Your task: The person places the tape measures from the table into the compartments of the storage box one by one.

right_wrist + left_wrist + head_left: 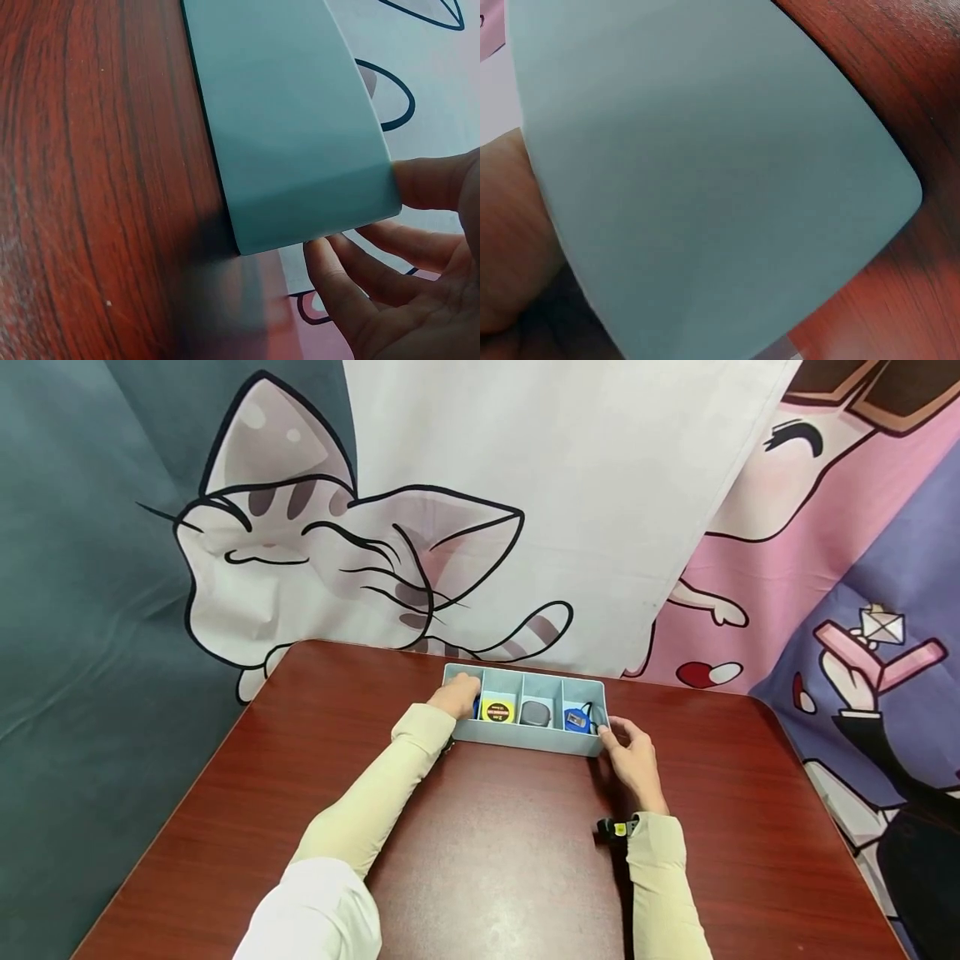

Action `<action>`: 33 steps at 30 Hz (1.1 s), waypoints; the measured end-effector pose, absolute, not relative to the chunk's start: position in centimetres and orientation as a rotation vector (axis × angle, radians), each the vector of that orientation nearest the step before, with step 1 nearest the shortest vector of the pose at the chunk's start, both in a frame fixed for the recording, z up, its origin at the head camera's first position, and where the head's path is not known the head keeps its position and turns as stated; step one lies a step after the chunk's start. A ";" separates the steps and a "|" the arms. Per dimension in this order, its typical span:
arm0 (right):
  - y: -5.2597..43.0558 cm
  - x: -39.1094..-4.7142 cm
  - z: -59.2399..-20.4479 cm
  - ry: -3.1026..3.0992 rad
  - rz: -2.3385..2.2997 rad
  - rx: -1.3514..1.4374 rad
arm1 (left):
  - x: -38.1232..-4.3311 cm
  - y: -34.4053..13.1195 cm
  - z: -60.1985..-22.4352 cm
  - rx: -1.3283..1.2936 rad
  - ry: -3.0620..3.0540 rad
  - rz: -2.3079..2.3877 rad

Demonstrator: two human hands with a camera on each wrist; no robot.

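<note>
A pale blue-green divided box [525,739] stands near the table's far edge. My left hand [456,695] reaches down into its leftmost compartment, where a blue thing [476,707] shows beside it; the fingertips are hidden. In the left wrist view the box's front wall [727,180] covers most of that hand [514,232]. My right hand [633,760] grips the box's right front corner, thumb at the rim and fingers [337,285] against the end wall. The other compartments hold a yellow-and-black tape measure [498,711], a grey rounded case [535,713] and a blue tape measure [577,719] with a black strap.
The brown wooden table [495,860] reaches out on both sides of the box and towards me. Behind the box hangs a printed cloth [600,527] with cartoon figures. A dark rounded object [918,877] is at the far right, beyond the table's edge.
</note>
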State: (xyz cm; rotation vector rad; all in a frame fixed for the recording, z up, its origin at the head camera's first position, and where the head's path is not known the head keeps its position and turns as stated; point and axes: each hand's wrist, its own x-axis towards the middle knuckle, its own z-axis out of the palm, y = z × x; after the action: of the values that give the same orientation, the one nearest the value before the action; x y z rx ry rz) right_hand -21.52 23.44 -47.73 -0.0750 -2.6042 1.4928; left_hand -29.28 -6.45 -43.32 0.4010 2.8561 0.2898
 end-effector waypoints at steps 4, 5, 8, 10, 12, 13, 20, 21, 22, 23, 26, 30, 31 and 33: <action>23.5 -21.5 -47.8 -2.603 1.505 -0.077 | -29.2 -6.2 -43.6 0.395 2.908 0.255; 23.6 -21.5 -47.8 -2.605 1.504 -0.077 | -29.3 -6.1 -43.7 0.400 2.924 0.242; 23.6 -21.5 -47.8 -2.606 1.509 -0.083 | -29.4 -5.8 -43.8 0.404 2.945 0.223; 23.7 -21.4 -47.8 -2.612 1.506 -0.092 | -29.4 -5.8 -43.8 0.392 2.938 0.225; 23.7 -21.4 -47.8 -2.622 1.497 -0.092 | -29.2 -5.7 -43.8 0.387 2.943 0.242; 23.7 -21.4 -47.8 -2.625 1.493 -0.097 | -29.2 -5.7 -43.8 0.376 2.934 0.254; 23.8 -21.2 -47.8 -2.602 1.562 -0.120 | -29.1 -5.6 -44.0 0.417 2.933 0.233; 23.9 -21.1 -47.8 -2.597 1.580 -0.118 | -29.1 -5.5 -44.0 0.419 2.931 0.236; 23.9 -21.1 -47.8 -2.592 1.594 -0.120 | -29.1 -5.6 -43.9 0.418 2.925 0.239; 23.9 -21.0 -47.8 -2.588 1.604 -0.120 | -29.0 -5.6 -43.9 0.416 2.916 0.249; 24.1 -21.0 -47.7 -2.574 1.663 -0.127 | -28.9 -5.8 -43.6 0.407 2.875 0.277; 24.5 -21.2 -47.8 -2.531 1.807 -0.153 | -29.0 -6.2 -42.7 0.424 2.803 0.304; 24.6 -21.2 -47.9 -2.521 1.834 -0.152 | -29.0 -6.3 -42.4 0.431 2.791 0.310; 24.8 -21.3 -47.9 -2.512 1.858 -0.136 | -29.1 -6.7 -41.9 0.448 2.782 0.333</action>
State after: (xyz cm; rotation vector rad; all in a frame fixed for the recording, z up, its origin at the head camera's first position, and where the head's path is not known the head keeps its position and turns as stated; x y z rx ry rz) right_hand -21.30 24.83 -47.85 -0.1356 -2.5115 1.8579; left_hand -29.10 -6.69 -41.92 0.4479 2.7816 0.3332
